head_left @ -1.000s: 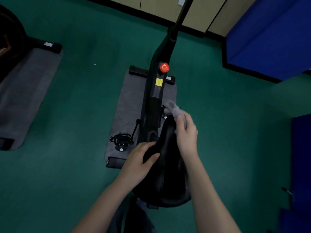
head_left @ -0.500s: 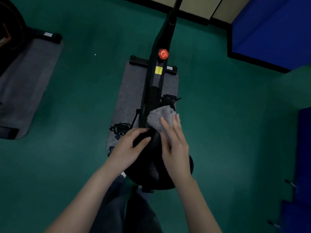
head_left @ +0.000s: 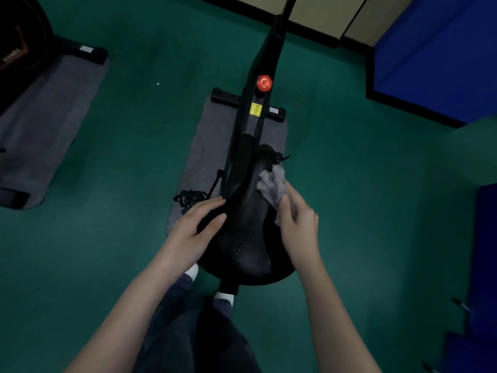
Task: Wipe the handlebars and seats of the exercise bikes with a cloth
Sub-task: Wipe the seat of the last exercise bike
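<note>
A black bike seat (head_left: 247, 227) lies below me, its narrow nose pointing away. My right hand (head_left: 298, 224) grips a grey cloth (head_left: 273, 184) and holds it against the seat's right side near the nose. My left hand (head_left: 193, 232) rests on the seat's left flank, fingers straight and thumb on top. The bike's black frame (head_left: 255, 114) runs forward with a red knob (head_left: 264, 82) and a yellow label. The handlebars are out of view.
The bike stands on a grey mat (head_left: 204, 146) on green floor. A second bike (head_left: 24, 49) on its own mat (head_left: 40, 125) is at the far left. Blue padding (head_left: 435, 55) fills the upper right. My legs stand just behind the seat.
My right hand slid the cloth from the top of the seat's nose over to its right side. My left hand stayed on the left flank.
</note>
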Available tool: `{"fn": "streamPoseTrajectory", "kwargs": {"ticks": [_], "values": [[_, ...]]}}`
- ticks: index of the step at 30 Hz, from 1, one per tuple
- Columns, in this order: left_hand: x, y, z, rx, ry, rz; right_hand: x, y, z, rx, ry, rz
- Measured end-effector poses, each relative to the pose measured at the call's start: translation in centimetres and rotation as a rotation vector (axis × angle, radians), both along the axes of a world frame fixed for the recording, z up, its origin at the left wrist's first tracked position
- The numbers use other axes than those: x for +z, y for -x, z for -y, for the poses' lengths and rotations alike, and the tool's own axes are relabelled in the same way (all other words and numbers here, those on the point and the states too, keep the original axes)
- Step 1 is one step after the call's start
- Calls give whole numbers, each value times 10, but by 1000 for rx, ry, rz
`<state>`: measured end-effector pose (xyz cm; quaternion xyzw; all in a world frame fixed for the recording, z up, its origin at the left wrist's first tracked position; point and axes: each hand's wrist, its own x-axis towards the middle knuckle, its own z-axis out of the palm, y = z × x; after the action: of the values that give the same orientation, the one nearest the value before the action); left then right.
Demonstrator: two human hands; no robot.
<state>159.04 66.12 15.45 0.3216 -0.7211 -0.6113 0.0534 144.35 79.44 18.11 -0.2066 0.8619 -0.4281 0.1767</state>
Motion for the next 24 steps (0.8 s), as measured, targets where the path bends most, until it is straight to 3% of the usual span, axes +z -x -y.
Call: {"fn": "streamPoseTrajectory", "kwargs": {"ticks": [5,8,12,15,21,24], "values": [[1,1,-4,32,20,-11,-9,30,5,-51,178,345],[3,0,-6,55,-4,-15,-6,21,-14,25,219,302],[4,1,-8,69,-9,-30,-10,4,-48,80,125,194],[5,1,-9,80,-11,-45,-19,12,-47,36,143,249],[3,-1,-11,73,15,-63,-42,45,-11,-14,181,669],[3,-1,-10,53,18,-70,-44,46,-23,26,219,752]]}}
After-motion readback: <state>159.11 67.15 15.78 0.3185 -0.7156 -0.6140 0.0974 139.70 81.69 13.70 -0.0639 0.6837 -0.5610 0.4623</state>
